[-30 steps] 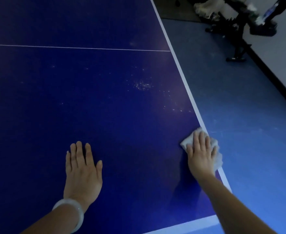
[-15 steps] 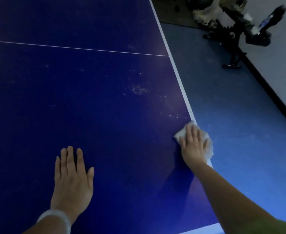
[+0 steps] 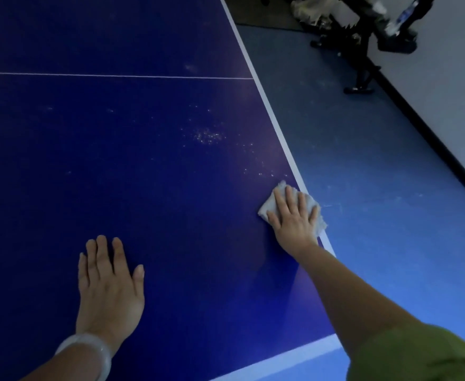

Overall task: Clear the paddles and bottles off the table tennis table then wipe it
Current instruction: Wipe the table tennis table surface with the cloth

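The dark blue table tennis table (image 3: 143, 174) fills the left and middle of the head view. My right hand (image 3: 294, 218) lies flat with straight fingers on a white cloth (image 3: 269, 202), pressing it onto the table beside the white side line. My left hand (image 3: 107, 284) rests flat on the table surface, fingers straight, a pale bangle on its wrist. Pale specks and smears (image 3: 206, 136) dot the surface beyond the cloth. No paddles or bottles show on the table.
The table's right edge (image 3: 275, 114) runs diagonally, with blue floor (image 3: 376, 215) beyond it. A black stand (image 3: 363, 64) with gear stands by the white wall at the top right. The near white end line (image 3: 294, 356) crosses at the bottom.
My right hand has slid the cloth forward along the table's right edge, nearer the specks. My left hand stays flat on the surface in about the same place.
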The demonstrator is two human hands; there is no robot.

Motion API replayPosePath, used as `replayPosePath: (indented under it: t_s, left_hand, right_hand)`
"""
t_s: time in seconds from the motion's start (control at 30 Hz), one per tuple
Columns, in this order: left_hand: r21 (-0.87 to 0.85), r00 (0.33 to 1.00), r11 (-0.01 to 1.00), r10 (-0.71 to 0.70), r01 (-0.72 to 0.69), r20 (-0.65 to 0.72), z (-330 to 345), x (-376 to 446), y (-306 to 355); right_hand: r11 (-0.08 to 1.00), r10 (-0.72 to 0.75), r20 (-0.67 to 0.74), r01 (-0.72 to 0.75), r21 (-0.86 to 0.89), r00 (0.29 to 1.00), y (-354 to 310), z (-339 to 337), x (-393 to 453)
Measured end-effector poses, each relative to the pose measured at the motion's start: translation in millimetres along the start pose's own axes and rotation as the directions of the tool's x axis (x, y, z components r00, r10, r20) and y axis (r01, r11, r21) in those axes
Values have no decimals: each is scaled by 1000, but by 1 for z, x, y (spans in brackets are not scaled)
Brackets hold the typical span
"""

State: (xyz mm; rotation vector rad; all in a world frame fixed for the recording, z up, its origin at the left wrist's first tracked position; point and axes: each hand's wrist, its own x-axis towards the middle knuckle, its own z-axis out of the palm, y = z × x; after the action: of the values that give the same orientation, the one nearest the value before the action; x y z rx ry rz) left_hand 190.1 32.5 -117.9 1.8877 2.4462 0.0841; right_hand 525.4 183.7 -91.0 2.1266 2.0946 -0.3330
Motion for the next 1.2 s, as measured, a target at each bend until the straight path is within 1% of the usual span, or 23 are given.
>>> replayPosePath:
  t_s: [0.13, 0.23, 0.3, 0.4, 0.47, 0.53, 0.6, 0.67, 0.73, 0.8, 0.83, 0.87, 0.9, 0.93, 0.97, 1.0, 1.03, 1.07, 1.1, 1.13, 1.17, 1.2]
  left_hand:
    - [-47, 1000, 999, -9, 8, -7, -1, -1, 1]
    - [-63, 1000, 998, 5, -6, -9, -3, -2, 2]
    - [-73, 1000, 997, 6, -7, -15, -5, -3, 3]
    - [-73, 1000, 997, -6, 5, -14, -4, -3, 2]
    - [-74, 1000, 997, -10, 9, -17, -3, -3, 1]
    - [-70, 1000, 998, -4, 3, -19, -3, -2, 1]
    - [-80, 1000, 997, -6, 4, -14, -3, -2, 1]
    - [-88, 1000, 996, -4, 3, -8, -2, -2, 1]
    - [-93, 1000, 996, -4, 4, -10, -3, -2, 2]
    - [-90, 1000, 996, -7, 6, -4, -4, -2, 3]
    - [-87, 1000, 996, -8, 7, -4, -5, -1, 3]
    - [-85, 1000, 996, -10, 9, -8, -5, -1, 5]
    - [-84, 1000, 996, -12, 11, -12, -5, -2, 6]
    - [-82, 1000, 996, -17, 16, -12, -6, -2, 7]
    - [-81, 1000, 996, -23, 22, -8, -6, -2, 7]
    - [-77, 1000, 997, -28, 27, -5, -6, -1, 7]
    - [-73, 999, 997, -32, 32, -2, -5, -1, 7]
    - [-65, 999, 997, -36, 36, 4, -6, -2, 7]
    - [-58, 999, 998, -39, 39, 8, -6, -2, 7]
    - [-51, 999, 998, -39, 39, 10, -7, -2, 6]
    - [-42, 999, 998, -37, 38, 11, -8, -2, 6]
    - [-34, 999, 999, -36, 37, 15, -9, -2, 7]
  right_hand:
    - [999, 44, -74, -41, 32, 996, 26, 24, -75]
    - [987, 156, -107, -149, 66, 982, 56, 48, -146]
    - [971, 228, -121, -217, 97, 966, 66, 60, -179]
    - [945, 311, -130, -291, 153, 942, 60, 71, -192]
    - [939, 333, -138, -316, 136, 933, 41, 72, -183]
    - [963, 267, -158, -256, 85, 951, 8, 68, -166]
    - [990, 134, -180, -125, 62, 974, -36, 61, -151]
    - [997, -63, -181, 71, 37, 981, -78, 56, -147]
    - [957, -285, -134, 289, 11, 949, -102, 53, -158]
    - [896, -443, -88, 444, -13, 892, -92, 57, -172]
    - [872, -490, -101, 486, -59, 866, -76, 61, -174]
    - [869, -493, -122, 480, -121, 862, -55, 67, -172]
    - [899, -432, -148, 410, -155, 890, -33, 71, -166]
    - [948, -307, -184, 284, -144, 934, -9, 72, -158]
    - [989, -138, -212, 122, -89, 967, 13, 69, -149]
    - [999, 30, -219, -35, -18, 975, 27, 65, -140]
    - [986, 169, -193, -163, 47, 967, 31, 60, -131]
    - [963, 265, -175, -252, 92, 948, 25, 57, -124]
    - [952, 302, -182, -286, 110, 936, 9, 56, -118]
    - [960, 276, -190, -260, 103, 942, -13, 53, -115]
    - [979, 194, -197, -178, 96, 961, -41, 51, -113]
    - [996, 54, -195, -40, 78, 979, -68, 51, -113]
